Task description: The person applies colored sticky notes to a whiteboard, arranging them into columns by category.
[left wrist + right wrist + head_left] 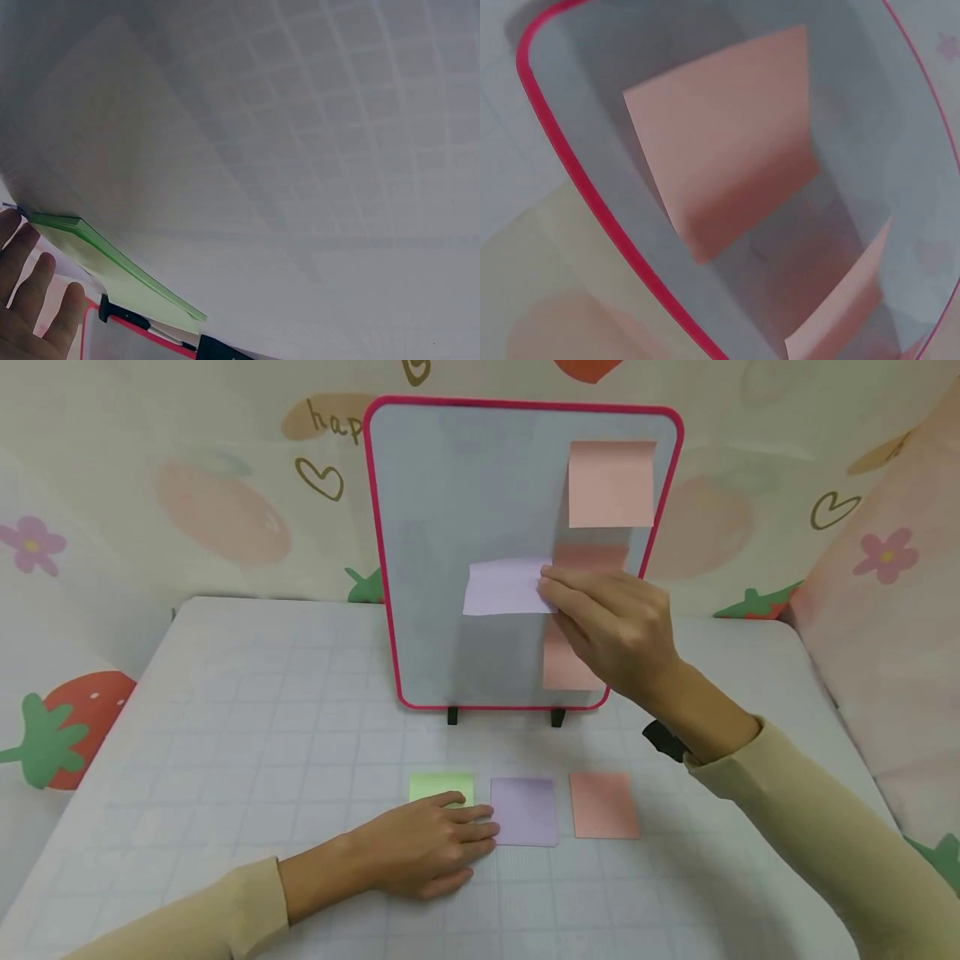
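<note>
Head view: The right hand pinches the purple note at its right edge, thumb and fingers drawn narrow onto the paper. The purple note is in front of the whiteboard, at about mid-height and left of the middle pink note, which the hand partly hides. The upper pink note and lower pink note complete a column of 3. The purple note's longer visible axis runs roughly level; its free end points left. Contact between the sheet and the board cannot be confirmed.

The left hand lies over the near part of the green pad, fingers extended, slightly spread and gripping nothing. Its fingertips reach the left edge of the purple pad. The pink pad is third in the row.

Step in hand, as judged: positioning the purple note on the whiteboard. The next move probably calls for levelling the top edge, pressing it flat and releasing the pinch.

Left wrist view: 4 separated fingers show at the lower left, beside the green pad, which is seen nearly edge-on.

Right wrist view: 2 pink notes stand out from the board surface. Neither the right hand nor the purple note shows; finger state cannot be told here.
</note>
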The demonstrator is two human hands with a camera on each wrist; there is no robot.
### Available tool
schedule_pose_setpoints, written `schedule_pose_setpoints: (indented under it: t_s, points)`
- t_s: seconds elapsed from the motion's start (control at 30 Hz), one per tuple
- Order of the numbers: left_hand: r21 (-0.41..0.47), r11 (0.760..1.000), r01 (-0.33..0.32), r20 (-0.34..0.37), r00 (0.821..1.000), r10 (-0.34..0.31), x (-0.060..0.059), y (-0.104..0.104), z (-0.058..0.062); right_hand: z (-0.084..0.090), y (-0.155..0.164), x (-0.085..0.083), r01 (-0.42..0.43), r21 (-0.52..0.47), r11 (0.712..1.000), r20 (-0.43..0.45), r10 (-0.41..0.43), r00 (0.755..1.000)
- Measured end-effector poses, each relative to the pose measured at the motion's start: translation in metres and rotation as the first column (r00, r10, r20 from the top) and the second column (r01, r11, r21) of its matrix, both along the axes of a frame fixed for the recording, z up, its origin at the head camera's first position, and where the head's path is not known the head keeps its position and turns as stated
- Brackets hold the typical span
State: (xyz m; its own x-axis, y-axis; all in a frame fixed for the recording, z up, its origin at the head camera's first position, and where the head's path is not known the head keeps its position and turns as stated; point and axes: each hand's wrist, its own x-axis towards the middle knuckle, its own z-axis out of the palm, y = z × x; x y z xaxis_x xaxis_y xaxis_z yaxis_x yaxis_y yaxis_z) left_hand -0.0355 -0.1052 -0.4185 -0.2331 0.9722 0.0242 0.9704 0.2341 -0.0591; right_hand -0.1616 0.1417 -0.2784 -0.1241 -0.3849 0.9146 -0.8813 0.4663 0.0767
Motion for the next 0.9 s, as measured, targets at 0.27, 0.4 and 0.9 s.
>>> schedule_pose_setpoints:
  t_s: [0.27, 0.4, 0.9]
  points:
    - [0.005, 1.000, 0.002, -0.012, 1.000, -0.002, 0.000, 0.000, -0.003, 0.015, -0.007, -0.020, 0.040, -0.039, 0.998, -0.166, -0.046, 0.985]
    - [0.019, 1.000, 0.002, -0.008, 1.000, -0.001, 0.000, 0.001, -0.004, 0.023, -0.011, -0.028, 0.064, -0.077, 0.995, -0.212, -0.079, 0.974]
    - [0.029, 1.000, 0.003, -0.026, 1.000, -0.002, 0.000, 0.000, -0.003, 0.040, -0.016, -0.052, 0.095, -0.179, 0.979, -0.193, -0.130, 0.973]
